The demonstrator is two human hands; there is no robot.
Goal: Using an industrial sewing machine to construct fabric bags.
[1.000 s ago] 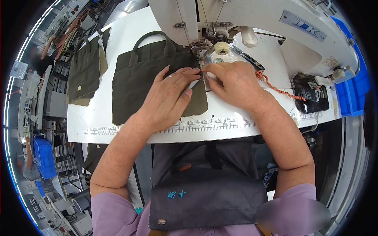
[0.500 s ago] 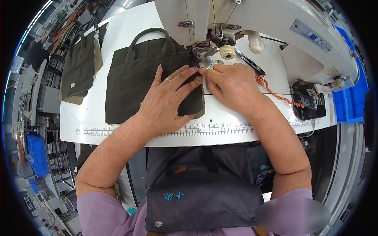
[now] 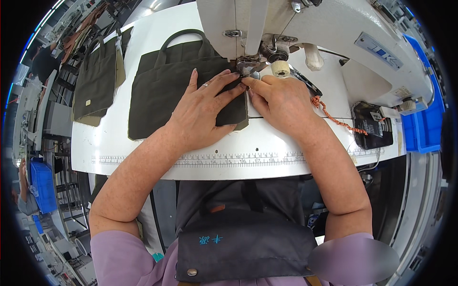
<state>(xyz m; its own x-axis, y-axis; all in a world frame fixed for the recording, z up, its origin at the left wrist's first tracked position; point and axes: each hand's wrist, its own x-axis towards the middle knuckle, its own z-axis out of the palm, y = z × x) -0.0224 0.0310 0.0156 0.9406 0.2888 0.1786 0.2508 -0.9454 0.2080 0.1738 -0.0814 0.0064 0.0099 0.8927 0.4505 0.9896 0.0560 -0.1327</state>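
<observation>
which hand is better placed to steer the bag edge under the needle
Likely the right hand: its fingertips pinch the edge of the dark green bag right at the presser foot. The left hand lies flat on the bag farther back, better placed to hold it down.

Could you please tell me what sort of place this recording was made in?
Most likely a sewing workshop or garment factory. A white industrial sewing machine stands on a white worktable with a ruler strip along its edge, both hands press a dark olive fabric tote bag at the needle, and more olive bags lie alongside.
</observation>
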